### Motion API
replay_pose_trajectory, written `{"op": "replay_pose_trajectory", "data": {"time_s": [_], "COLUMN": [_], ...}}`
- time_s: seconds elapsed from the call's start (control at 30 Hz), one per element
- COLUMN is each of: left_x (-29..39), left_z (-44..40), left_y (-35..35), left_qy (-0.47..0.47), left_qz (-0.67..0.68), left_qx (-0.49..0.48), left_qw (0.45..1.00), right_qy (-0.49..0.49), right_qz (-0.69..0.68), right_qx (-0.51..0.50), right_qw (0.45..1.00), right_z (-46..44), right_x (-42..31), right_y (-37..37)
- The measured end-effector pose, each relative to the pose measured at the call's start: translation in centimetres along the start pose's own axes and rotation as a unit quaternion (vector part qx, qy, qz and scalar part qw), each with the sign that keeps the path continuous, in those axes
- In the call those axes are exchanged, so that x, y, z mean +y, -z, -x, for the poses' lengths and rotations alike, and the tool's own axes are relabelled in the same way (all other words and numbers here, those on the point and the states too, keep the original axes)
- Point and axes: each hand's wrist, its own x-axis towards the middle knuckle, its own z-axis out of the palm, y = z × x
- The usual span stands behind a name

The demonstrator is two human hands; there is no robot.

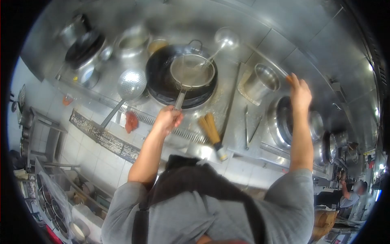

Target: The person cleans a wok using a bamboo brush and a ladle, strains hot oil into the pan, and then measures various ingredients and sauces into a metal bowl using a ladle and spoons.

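We start with the steel range (226, 87), which carries everything here; its slotted front edge runs between us and the cookware. The black wok (157, 77) sits on it, back from that edge, near the middle. To the right, our right hand (300, 93) has its fingers closed on the far end of a long-handled ladle (226, 38), whose bowl hangs toward the range's back edge. A streak, apparently liquid, runs from bowl to strainer. We judge the ladle stiff but bowl-heavy when filled; gripping far back spares us heat, yet needs a firm wrist against twisting.

A perforated skimmer (132, 83) lies left of the wok, its handle crossing the front edge. The round mesh strainer (180, 77) is over the wok; whether its rim touches the wok, we cannot tell. Our left hand (168, 119) has its fingers clamped around its handle, above the front edge. It should be light but nose-heavy with liquid in it, stiff at the rim, easier to dent in the mesh, and slippery if wet. The handle is the place to hold; the rim may be hot.
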Motion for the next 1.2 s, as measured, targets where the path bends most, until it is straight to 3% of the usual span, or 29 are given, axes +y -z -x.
{"op": "replay_pose_trajectory", "data": {"time_s": [0.03, 0.1, 0.17, 0.23, 0.3, 0.37, 0.43, 0.53, 0.73, 0.77, 0.83, 0.9, 0.93, 0.97, 1.0, 1.03, 1.07, 1.1, 1.13, 1.17, 1.2], "left_x": [0.5, 1.5, 2.6, 3.8, 5.3, 5.7, 5.8, 5.2, 1.3, 0.8, -0.9, -2.7, -3.6, -4.0, -6.7, -7.3, -5.3, -5.7, -6.3, -6.6, -6.0], "left_z": [0.7, 1.9, 2.7, 2.7, 2.7, 2.1, 1.4, 0.8, -1.0, -1.1, -1.7, -2.7, -3.1, -2.7, -4.6, -4.5, -3.3, -3.9, -4.8, -5.9, -6.1], "left_y": [0.5, 1.5, 2.0, 1.9, 0.8, 0.8, 0.3, -0.6, -4.7, -5.7, -7.0, -8.3, -9.1, -10.4, -10.3, -10.9, -12.3, -11.9, -11.3, -10.8, -9.6], "left_qy": [-0.010, -0.009, -0.057, -0.059, -0.101, -0.116, -0.143, -0.138, -0.094, -0.080, -0.085, -0.076, -0.062, -0.041, -0.076, 0.015, 0.044, 0.038, -0.162, -0.351, -0.365], "left_qz": [0.009, 0.006, 0.008, 0.018, 0.029, 0.013, 0.018, 0.052, 0.095, 0.108, 0.118, 0.114, 0.096, 0.105, 0.040, -0.040, -0.193, -0.185, -0.329, -0.455, -0.459], "left_qx": [0.014, 0.033, 0.054, 0.065, 0.099, 0.090, 0.093, 0.071, -0.009, -0.036, -0.069, -0.115, -0.124, -0.123, -0.160, -0.150, -0.122, -0.114, -0.141, -0.157, -0.159], "left_qw": [1.000, 0.999, 0.997, 0.996, 0.989, 0.989, 0.985, 0.987, 0.991, 0.990, 0.987, 0.984, 0.986, 0.986, 0.983, 0.988, 0.973, 0.975, 0.920, 0.803, 0.795], "right_qy": [0.014, -0.075, -0.172, -0.169, -0.242, -0.260, -0.170, -0.231, -0.221, -0.218, -0.182, -0.290, -0.381, -0.449, -0.435, -0.474, -0.514, -0.506, -0.471, -0.435, -0.463], "right_qz": [0.008, 0.048, -0.109, -0.253, -0.271, -0.272, -0.236, -0.269, -0.234, -0.239, -0.237, -0.449, -0.622, -0.748, -0.752, -0.773, -0.784, -0.785, -0.784, -0.780, -0.752], "right_qx": [0.063, 0.005, -0.173, -0.260, -0.293, -0.335, -0.301, -0.300, -0.482, -0.481, -0.184, -0.202, -0.218, -0.227, -0.242, -0.228, -0.213, -0.223, -0.236, -0.245, -0.195], "right_qw": [0.998, 0.996, 0.964, 0.917, 0.884, 0.864, 0.908, 0.886, 0.815, 0.815, 0.936, 0.821, 0.648, 0.432, 0.432, 0.355, 0.277, 0.280, 0.329, 0.378, 0.428], "right_z": [1.9, 7.2, 12.3, 18.1, 23.8, 28.8, 33.5, 39.2, 42.7, 42.5, 39.9, 30.8, 26.1, 22.0, 18.2, 14.9, 13.4, 13.2, 13.3, 13.3, 13.5], "right_x": [0.7, 0.6, -1.7, -4.9, -8.7, -11.6, -13.9, -14.8, -14.7, -14.8, -15.6, -17.1, -18.5, -19.9, -20.9, -21.8, -22.5, -22.2, -21.2, -20.4, -20.3], "right_y": [-1.1, -3.3, -5.2, -7.3, -9.8, -9.1, -8.3, -8.1, -10.8, -11.5, -11.8, -7.9, -5.3, -3.1, -1.6, -0.2, 0.4, -0.3, -1.8, -3.4, -4.7]}}
